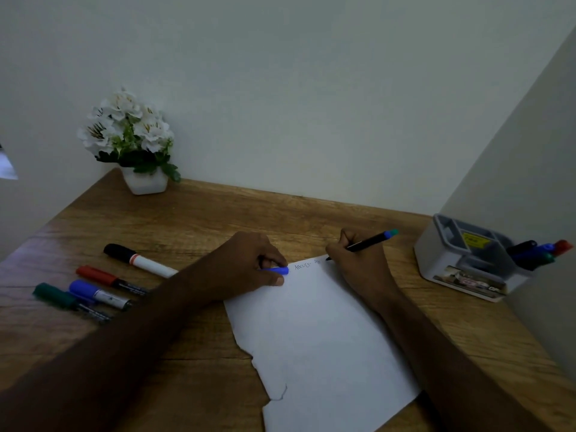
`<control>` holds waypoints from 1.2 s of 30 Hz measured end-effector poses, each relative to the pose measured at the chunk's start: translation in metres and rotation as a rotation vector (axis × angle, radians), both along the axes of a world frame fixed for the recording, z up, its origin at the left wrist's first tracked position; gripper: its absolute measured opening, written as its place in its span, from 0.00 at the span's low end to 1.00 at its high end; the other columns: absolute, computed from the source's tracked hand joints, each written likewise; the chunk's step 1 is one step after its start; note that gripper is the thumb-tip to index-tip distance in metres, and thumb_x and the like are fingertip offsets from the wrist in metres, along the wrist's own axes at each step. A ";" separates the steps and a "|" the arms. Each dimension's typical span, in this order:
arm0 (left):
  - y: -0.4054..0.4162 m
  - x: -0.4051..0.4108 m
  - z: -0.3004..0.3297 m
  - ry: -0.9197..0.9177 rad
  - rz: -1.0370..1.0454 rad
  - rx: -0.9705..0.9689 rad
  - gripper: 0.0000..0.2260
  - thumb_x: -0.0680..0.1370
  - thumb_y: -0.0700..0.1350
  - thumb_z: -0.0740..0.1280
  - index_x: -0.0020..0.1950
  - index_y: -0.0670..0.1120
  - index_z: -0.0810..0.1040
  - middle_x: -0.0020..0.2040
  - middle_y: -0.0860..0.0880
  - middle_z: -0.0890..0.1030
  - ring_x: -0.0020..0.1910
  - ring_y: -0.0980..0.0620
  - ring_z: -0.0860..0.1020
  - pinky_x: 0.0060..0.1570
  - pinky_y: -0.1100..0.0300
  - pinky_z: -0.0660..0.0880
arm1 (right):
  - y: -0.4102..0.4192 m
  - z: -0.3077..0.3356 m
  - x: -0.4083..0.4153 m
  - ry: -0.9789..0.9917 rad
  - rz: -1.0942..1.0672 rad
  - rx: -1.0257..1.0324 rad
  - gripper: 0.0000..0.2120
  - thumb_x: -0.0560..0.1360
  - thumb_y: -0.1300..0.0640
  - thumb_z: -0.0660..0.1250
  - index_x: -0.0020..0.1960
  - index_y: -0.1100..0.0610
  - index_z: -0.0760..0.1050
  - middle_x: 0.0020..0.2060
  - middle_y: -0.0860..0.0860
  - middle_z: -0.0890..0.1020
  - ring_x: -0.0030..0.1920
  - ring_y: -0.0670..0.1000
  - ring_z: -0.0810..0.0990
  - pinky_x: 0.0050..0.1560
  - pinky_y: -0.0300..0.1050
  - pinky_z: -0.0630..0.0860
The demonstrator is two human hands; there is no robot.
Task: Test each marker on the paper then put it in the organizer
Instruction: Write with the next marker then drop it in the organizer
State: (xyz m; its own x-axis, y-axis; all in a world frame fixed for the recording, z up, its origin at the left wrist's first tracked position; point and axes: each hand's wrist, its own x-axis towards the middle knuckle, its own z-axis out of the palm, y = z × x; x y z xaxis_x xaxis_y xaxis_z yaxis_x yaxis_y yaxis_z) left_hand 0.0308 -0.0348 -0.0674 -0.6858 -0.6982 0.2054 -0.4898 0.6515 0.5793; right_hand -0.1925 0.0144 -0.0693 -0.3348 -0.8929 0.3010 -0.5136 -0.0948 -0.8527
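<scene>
Desk (218, 219): wood, set into a corner of two walls.

Paper (311, 332): white sheet at 6 o'clock of the view, its left edge torn, lying flat on the desk. A short line of small writing runs along its top edge, towards 12 o'clock.

Left hand (249, 263): rests on the sheet's top-left corner, fingers curled round a blue cap (279, 270). It both pins the paper and keeps the cap.

Right hand (358, 263): clamped on a thin pen (371, 241), black barrel with a blue-green end pointing to 2 o'clock; the tip meets the paper at the end of the written line. The hands are apart, one at each top corner of the sheet.

Organizer (442, 263): grey box at 3 o'clock, near the right wall, well apart from the paper. Several markers already stand in its right compartment.

Loose markers (93, 291): four at 9 o'clock, capped, side by side on the desk: black-capped white, red, blue, green. Judged untested.

Flowers (127, 135): white, in a pot at 11 o'clock, clear of the work.

Assessment: the pen test is in hand. To do it well:
- keep the left hand's weight on the corner so the sheet does not slide;
- use light, even strokes, enough to show ink flow;
- leave blank paper below for the remaining four;
- recap firmly before taking the pen to the organizer.
</scene>
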 end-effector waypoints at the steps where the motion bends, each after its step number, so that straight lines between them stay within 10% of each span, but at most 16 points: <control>1: 0.000 0.000 0.000 0.006 0.001 -0.001 0.15 0.72 0.48 0.74 0.58 0.50 0.82 0.39 0.59 0.74 0.38 0.60 0.72 0.39 0.69 0.66 | 0.000 0.000 0.000 0.003 -0.002 -0.005 0.15 0.67 0.68 0.68 0.29 0.59 0.65 0.25 0.53 0.68 0.29 0.48 0.66 0.28 0.39 0.63; 36: 0.001 0.001 -0.001 0.024 -0.003 0.014 0.14 0.72 0.48 0.74 0.58 0.51 0.83 0.37 0.58 0.74 0.38 0.60 0.73 0.40 0.70 0.65 | -0.004 -0.002 -0.004 -0.031 -0.033 -0.040 0.14 0.67 0.69 0.68 0.31 0.68 0.63 0.27 0.56 0.69 0.29 0.49 0.68 0.29 0.38 0.64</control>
State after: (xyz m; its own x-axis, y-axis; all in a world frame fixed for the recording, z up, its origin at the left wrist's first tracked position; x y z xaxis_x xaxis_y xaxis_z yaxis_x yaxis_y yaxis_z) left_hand 0.0320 -0.0341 -0.0680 -0.6832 -0.6988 0.2118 -0.4737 0.6449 0.5997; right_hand -0.1963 0.0108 -0.0708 -0.3737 -0.8685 0.3256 -0.4905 -0.1130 -0.8641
